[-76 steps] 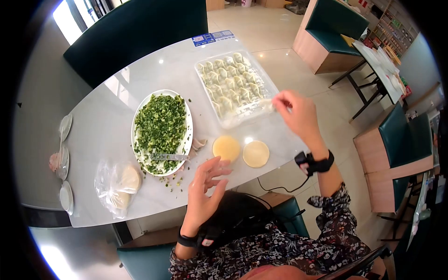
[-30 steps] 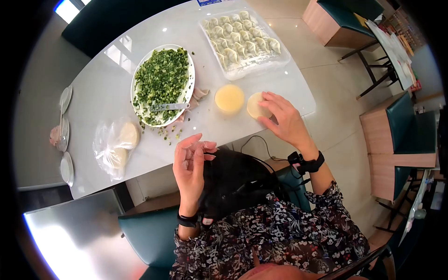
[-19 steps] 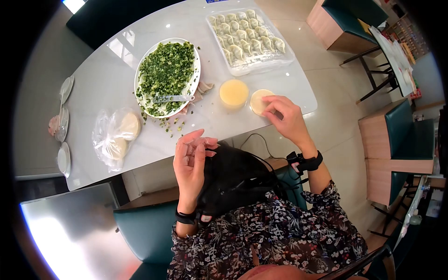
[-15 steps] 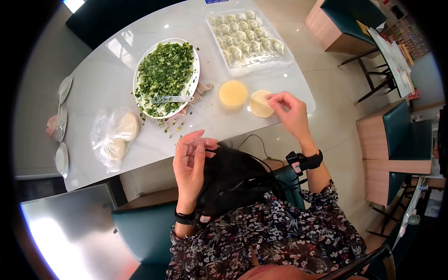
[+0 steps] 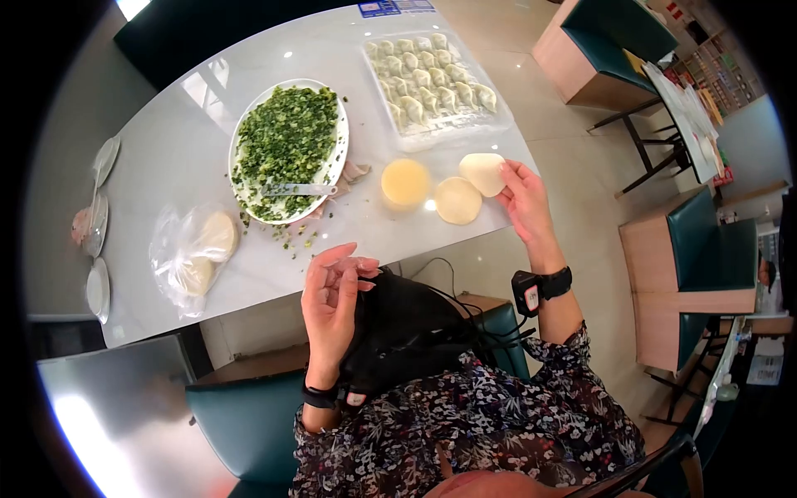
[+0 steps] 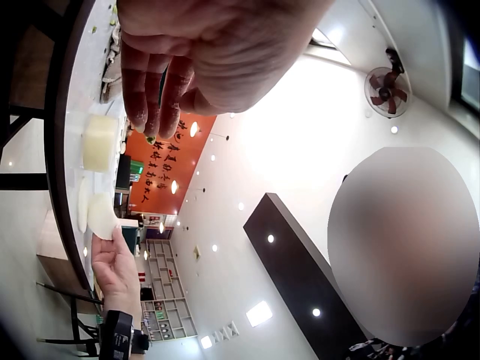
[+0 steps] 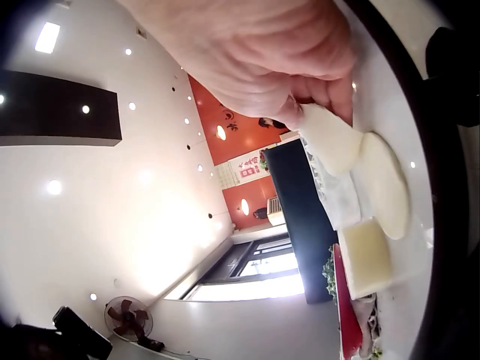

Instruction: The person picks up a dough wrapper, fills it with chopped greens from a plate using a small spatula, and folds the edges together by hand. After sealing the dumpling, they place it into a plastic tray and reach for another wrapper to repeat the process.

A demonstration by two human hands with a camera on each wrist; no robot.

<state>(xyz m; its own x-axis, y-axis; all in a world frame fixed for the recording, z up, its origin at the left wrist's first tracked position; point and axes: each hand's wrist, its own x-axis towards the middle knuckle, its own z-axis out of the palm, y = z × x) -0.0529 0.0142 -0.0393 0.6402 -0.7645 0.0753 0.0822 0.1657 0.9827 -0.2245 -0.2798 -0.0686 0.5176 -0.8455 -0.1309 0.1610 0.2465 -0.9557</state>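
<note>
My right hand (image 5: pixel 525 203) pinches a round pale dumpling wrapper (image 5: pixel 481 174) by its edge, fingers below and thumb above. It is raised beside other round wrapper dough (image 5: pixel 458 201) lying on the table near the front edge; in the head view the two overlap slightly. To their left stands a clear cup of pale yellow liquid (image 5: pixel 405 184). My left hand (image 5: pixel 330 295) hovers at the table's front edge with fingers loosely bent, holding nothing; white flour dusts its fingertips in the left wrist view (image 6: pixel 169 120). Behind the wrappers sits a clear tray (image 5: pixel 465 133) with rows of folded dumplings.
An oval white plate (image 5: pixel 343 145) of chopped green filling (image 5: pixel 286 137) bears a flat metal spreader (image 5: pixel 299 190). Green scraps lie before it. At left are a knotted plastic bag (image 5: pixel 187 266) with dough rounds and several small dishes (image 5: pixel 97 290). A black bag (image 5: pixel 398 332) rests on the lap.
My right hand went from the tray to the wrapper dough, then lifted one wrapper up and to the right. My left hand drew back from the cup and stayed loosely bent.
</note>
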